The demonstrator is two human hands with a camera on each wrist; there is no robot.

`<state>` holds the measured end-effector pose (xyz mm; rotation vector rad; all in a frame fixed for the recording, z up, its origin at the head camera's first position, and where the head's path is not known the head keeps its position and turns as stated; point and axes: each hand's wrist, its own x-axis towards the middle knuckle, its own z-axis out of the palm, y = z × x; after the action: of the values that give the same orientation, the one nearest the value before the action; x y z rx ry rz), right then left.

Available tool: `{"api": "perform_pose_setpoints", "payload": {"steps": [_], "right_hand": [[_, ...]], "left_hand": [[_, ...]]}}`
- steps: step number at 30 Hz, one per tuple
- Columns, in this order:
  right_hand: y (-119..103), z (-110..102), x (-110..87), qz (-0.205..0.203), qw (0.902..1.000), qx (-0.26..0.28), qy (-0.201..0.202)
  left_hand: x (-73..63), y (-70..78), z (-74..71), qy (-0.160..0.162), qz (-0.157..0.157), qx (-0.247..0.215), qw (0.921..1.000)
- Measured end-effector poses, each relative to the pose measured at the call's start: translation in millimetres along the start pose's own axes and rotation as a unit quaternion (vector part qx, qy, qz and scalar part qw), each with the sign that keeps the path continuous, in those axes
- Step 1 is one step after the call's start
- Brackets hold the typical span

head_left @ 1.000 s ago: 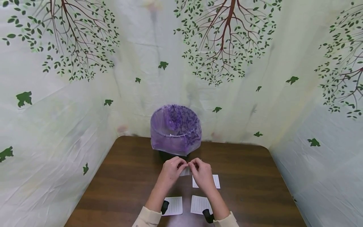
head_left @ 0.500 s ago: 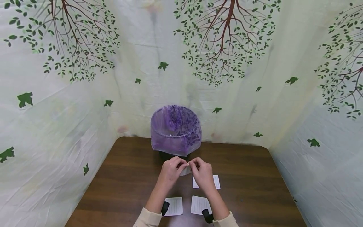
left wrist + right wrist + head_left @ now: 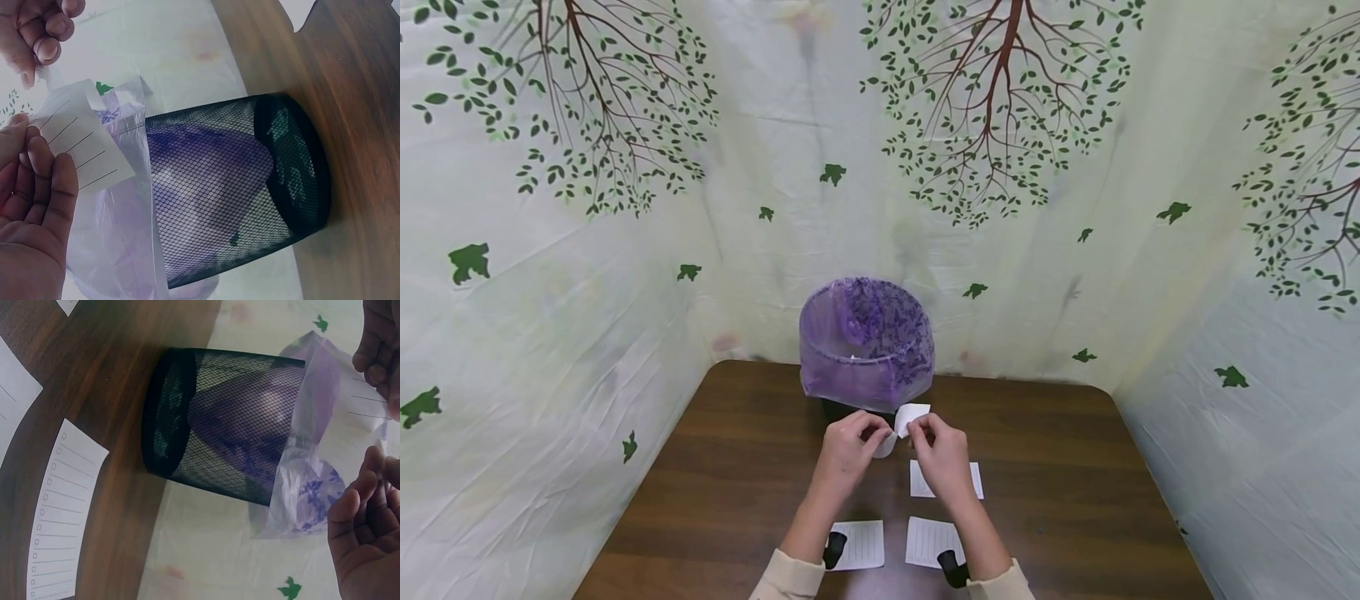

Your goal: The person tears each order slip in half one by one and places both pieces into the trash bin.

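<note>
The left hand pinched a lined paper piece, the right hand a white piece, nearer than the mesh bin. Its purple liner held something white.

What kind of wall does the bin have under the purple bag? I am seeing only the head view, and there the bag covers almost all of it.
Observer: The left wrist view shows that the bin has a wall of black mesh.
Operator: Thank you. Has the paper in the left hand some printing on it?
Observer: Yes, the left wrist view shows dark ruled lines across it.
Operator: And which detail on the table is maybe too small for me?
Observer: In the right wrist view, one sheet lying there has a row of small squares along its edge.
</note>
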<state>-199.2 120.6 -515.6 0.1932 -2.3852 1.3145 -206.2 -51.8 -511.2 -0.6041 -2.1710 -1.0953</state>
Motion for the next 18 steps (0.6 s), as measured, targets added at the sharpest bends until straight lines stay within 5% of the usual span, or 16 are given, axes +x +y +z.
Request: {"api": "perform_pose_setpoints", "payload": {"steps": [18], "right_hand": [[3.7,-1.9,0.0,0.0,0.9999,0.001,0.01]], "left_hand": [[0.7,0.2,-5.6,-0.004,-0.081,-0.008,0.9966]]}}
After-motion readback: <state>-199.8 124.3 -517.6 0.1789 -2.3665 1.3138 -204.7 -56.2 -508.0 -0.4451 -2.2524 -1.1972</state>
